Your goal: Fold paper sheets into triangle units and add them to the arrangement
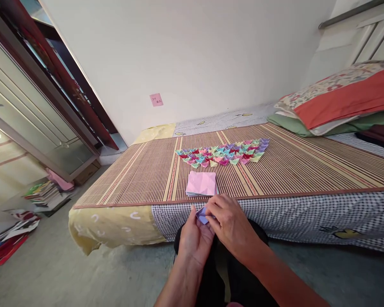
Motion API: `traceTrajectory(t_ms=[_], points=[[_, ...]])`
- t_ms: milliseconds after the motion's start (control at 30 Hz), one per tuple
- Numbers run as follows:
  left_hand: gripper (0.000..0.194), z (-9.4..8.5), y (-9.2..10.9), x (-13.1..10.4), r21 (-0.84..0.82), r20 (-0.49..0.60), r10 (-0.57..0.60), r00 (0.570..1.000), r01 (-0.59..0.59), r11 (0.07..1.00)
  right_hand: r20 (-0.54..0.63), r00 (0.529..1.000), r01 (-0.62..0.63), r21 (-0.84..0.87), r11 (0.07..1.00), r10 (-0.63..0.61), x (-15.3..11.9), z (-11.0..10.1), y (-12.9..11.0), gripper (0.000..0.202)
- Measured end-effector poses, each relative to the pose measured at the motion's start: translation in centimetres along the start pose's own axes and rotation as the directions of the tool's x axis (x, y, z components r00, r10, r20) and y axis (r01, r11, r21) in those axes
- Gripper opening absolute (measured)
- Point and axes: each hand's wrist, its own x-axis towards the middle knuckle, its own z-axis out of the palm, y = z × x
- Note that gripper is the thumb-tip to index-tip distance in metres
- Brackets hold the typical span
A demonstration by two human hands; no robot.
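Observation:
A small purple piece of folded paper (202, 215) is between my two hands, just in front of the bed's edge. My left hand (195, 238) supports it from below and from the left, palm up, with the thumb at its edge. My right hand (225, 217) pinches its right side, and those fingers hide part of it. Beyond my hands lies a stack of creased square papers (201, 183), a pink sheet on top. Behind the stack, several small folded paper boats (224, 153) in many colours stand in close rows.
A striped bamboo mat (141, 170) covers the bed, over a checked and yellow sheet (115, 226). Pillows (339, 102) are piled at the right. A pink note (156, 99) sticks to the wall. Books (43, 194) are stacked on the floor by the door (48, 98).

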Motion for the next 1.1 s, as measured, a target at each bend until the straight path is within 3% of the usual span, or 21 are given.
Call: traceTrajectory(t_ms=[467, 867, 1100], points=[[0.046, 0.51, 0.08, -0.30, 0.012, -0.066, -0.012, 0.998, 0.013, 1.000, 0.047, 0.999, 0.016, -0.010, 1.000, -0.016, -0.16, 0.02, -0.26, 0.024], [0.046, 0.47, 0.21, -0.20, -0.005, -0.043, -0.046, 0.998, 0.045, 0.999, -0.002, 0.999, -0.034, -0.008, 0.999, 0.034, 0.05, 0.19, -0.30, 0.023], [0.047, 0.44, 0.16, -0.22, 0.002, -0.049, -0.026, 0.998, 0.026, 1.000, 0.039, 0.999, -0.004, -0.009, 1.000, 0.005, -0.08, 0.16, -0.43, 0.024]])
